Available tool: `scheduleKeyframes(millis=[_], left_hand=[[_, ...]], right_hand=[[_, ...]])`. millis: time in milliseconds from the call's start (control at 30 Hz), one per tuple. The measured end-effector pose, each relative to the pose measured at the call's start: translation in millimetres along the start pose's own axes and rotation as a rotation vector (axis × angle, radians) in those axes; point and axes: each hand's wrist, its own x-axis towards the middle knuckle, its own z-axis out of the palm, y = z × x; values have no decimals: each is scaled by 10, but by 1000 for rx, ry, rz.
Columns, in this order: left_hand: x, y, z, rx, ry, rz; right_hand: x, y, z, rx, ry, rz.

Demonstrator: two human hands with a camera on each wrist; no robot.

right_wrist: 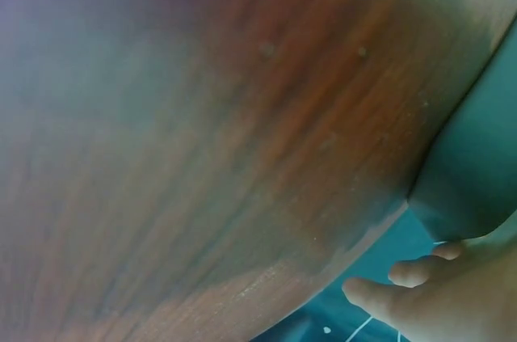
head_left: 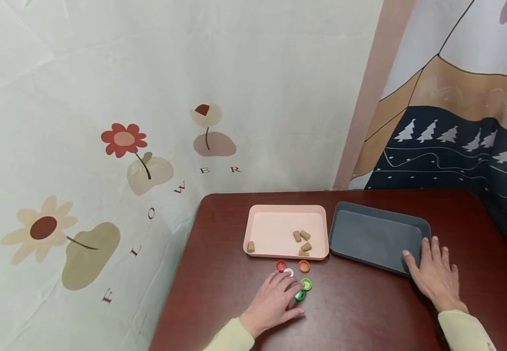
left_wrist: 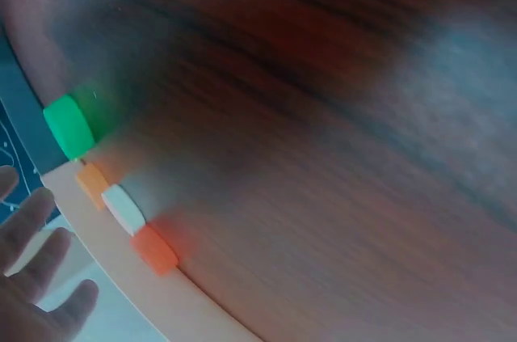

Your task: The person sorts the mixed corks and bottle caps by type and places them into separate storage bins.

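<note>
Dark reddish-brown wood makes up the table [head_left: 354, 312], with two shallow trays side by side near its far edge. The pink tray [head_left: 275, 226], on the left, holds five small brown corks: one cork [head_left: 251, 247] by its left wall, near the front corner, and a group of four [head_left: 306, 247] towards the right. Beside it, a dark blue-grey tray [head_left: 367, 239] sits at a slight slant.

Five round caps lie on the table just in front of the pink tray: a red cap [head_left: 281, 265], a white cap [head_left: 289, 272] beside it, an orange cap [head_left: 304, 266] to their right, and a light green cap [head_left: 307, 284] next to a dark green cap [head_left: 299, 295], nearer the person.

The person's left hand [head_left: 272, 300] is palm down beside and partly over these caps, its fingers loosely spread and slightly bent; from above it is hard to tell whether a fingertip touches one. The right hand [head_left: 438, 278] rests at the near right corner of the blue-grey tray, fingers extended and thumb held apart. Both wrists wear pale yellow-green sleeves [head_left: 464, 329]. Behind the table hangs whitish fabric [head_left: 279, 73] printed with flowers.
</note>
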Motion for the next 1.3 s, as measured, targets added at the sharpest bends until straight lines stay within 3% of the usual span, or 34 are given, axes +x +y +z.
scheduleKeyframes(millis=[333,800,1067,1300], left_hand=[[62,86,99,75,-3,-25],[102,80,183,101,16,-28],[164,83,104,16,88,-47],[347,104,30,-21,189,-73]], right_hand=[[-9,-5,22,9,0,2],[4,-6,10,11,-16,-15],[5,-11,19,15,-16,-12],[-33,-42,14,8,-11,-20]])
